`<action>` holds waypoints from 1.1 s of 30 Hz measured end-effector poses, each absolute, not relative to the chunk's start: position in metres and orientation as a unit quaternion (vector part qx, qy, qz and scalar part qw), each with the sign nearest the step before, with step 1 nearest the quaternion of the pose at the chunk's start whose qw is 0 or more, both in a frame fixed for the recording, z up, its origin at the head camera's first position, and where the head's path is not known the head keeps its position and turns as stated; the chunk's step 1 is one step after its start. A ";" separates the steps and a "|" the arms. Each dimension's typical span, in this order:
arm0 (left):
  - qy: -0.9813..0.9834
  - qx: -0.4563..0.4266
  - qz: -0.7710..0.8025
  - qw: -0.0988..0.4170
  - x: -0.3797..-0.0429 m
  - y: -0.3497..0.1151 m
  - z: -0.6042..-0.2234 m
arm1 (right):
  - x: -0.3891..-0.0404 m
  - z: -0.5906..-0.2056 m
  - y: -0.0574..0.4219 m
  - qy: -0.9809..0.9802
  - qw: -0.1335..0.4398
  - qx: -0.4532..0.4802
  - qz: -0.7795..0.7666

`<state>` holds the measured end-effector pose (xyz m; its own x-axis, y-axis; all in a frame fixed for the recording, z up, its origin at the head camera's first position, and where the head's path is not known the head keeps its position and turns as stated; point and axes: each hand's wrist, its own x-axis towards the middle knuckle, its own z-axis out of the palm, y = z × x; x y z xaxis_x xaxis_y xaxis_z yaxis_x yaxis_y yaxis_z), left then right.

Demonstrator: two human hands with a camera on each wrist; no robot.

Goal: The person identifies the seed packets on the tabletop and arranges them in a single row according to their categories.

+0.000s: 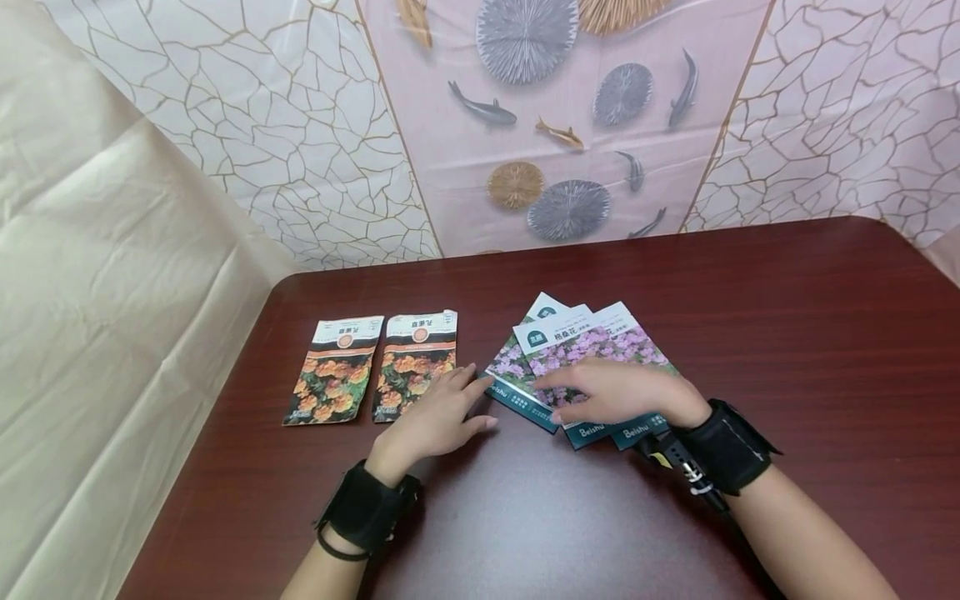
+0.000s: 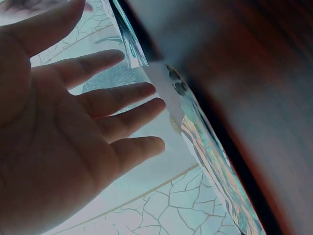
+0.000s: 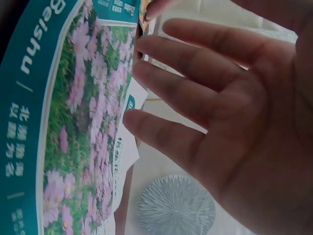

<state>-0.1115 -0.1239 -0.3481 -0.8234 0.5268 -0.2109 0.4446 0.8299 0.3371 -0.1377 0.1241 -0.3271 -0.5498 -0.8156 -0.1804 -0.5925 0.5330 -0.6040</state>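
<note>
Three seed packets with pink flowers and teal bottoms lie overlapped in a fan; the middle packet [image 1: 551, 337] covers part of the other two. My right hand [image 1: 618, 390] hovers over or rests on this fan, fingers extended; contact is hard to tell. In the right wrist view a pink-flower packet [image 3: 83, 122] lies beyond the fingertips. My left hand [image 1: 435, 421] is spread between the fan and an orange-flower seed packet [image 1: 420, 354], whose lower right corner it hides. Nothing is in the left palm in the left wrist view.
A second orange-flower packet [image 1: 337, 367] lies to the left of the first. The dark red table [image 1: 787, 333] extends right and toward me. Behind it hangs a patterned cloth [image 1: 570, 125], and a pale cloth [image 1: 90, 292] drapes along the left.
</note>
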 end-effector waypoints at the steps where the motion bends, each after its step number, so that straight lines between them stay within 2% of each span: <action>1: 0.945 0.253 0.140 0.153 -0.112 -0.124 -0.348 | -0.137 -0.328 0.123 0.845 0.233 -0.417 -0.240; 5: 0.946 0.239 0.151 0.158 -0.113 -0.125 -0.347 | -0.135 -0.328 0.121 0.849 0.245 -0.417 -0.212; 12: 0.945 0.223 0.195 0.135 -0.116 -0.125 -0.345 | -0.135 -0.330 0.121 0.845 0.264 -0.421 -0.197; 26: 0.944 0.165 0.253 0.131 -0.129 -0.111 -0.345 | -0.137 -0.332 0.119 0.845 0.268 -0.416 -0.203; 33: 0.951 0.139 0.261 0.089 -0.134 -0.105 -0.344 | -0.136 -0.332 0.119 0.842 0.273 -0.416 -0.206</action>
<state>-0.1336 -0.1045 -0.3435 -0.9454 0.3113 -0.0971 0.2182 0.8253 0.5209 -0.1364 0.1192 -0.3320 -0.5039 -0.8141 -0.2887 -0.5883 0.5682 -0.5754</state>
